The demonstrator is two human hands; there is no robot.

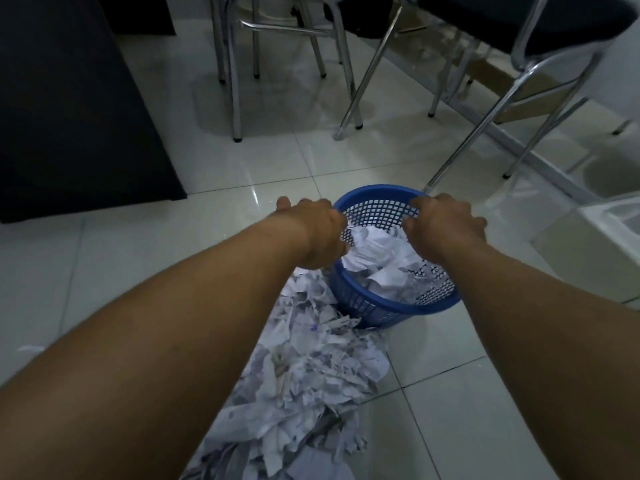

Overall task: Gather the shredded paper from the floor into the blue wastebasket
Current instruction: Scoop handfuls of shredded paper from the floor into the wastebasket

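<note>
The blue wastebasket (381,310), a mesh plastic bin, stands on the tiled floor and is partly filled with white paper. Both my arms reach over it. My left hand (317,230) is at its left rim and my right hand (445,225) at its right rim. Both are knuckles up, with fingers curled down onto a bunch of shredded paper (375,242) that spans between them inside the bin. The fingertips are hidden in the paper. A long pile of shredded paper (304,382) lies on the floor from the bin's near side toward me.
Chrome chair legs (236,98) and black seats stand behind the bin, and one leg ends just beyond its far rim. A dark cabinet (69,109) fills the left. A white box (595,244) sits at the right. A paper scrap (29,348) lies far left.
</note>
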